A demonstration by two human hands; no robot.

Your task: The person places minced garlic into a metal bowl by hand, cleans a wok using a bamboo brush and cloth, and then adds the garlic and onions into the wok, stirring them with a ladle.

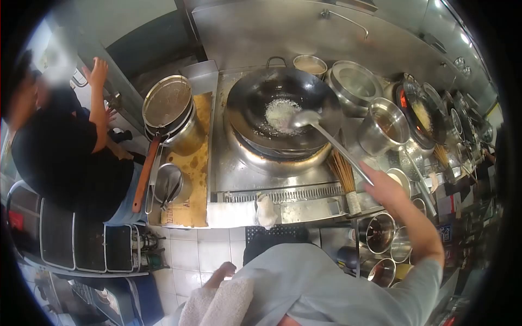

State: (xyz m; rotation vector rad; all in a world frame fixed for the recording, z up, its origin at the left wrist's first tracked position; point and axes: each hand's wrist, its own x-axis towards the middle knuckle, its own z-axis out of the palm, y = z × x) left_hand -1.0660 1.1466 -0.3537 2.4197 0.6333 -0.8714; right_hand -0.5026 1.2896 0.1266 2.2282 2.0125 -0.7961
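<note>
My right hand is closed around the handle of a metal ladle. The ladle's bowl sits inside a large dark wok, touching a heap of small pale white bits whose kind I cannot make out. The wok stands on a round burner ring. Low at my side hangs my left hand, with its fingers loosely apart and nothing seen in them. Beside it a white towel is draped and hides part of the arm.
Left of the wok a strainer rests over a metal pot, near a steel container. A bamboo brush lies at right, below a steel pot. Another wok holds food. A person in black stands at left.
</note>
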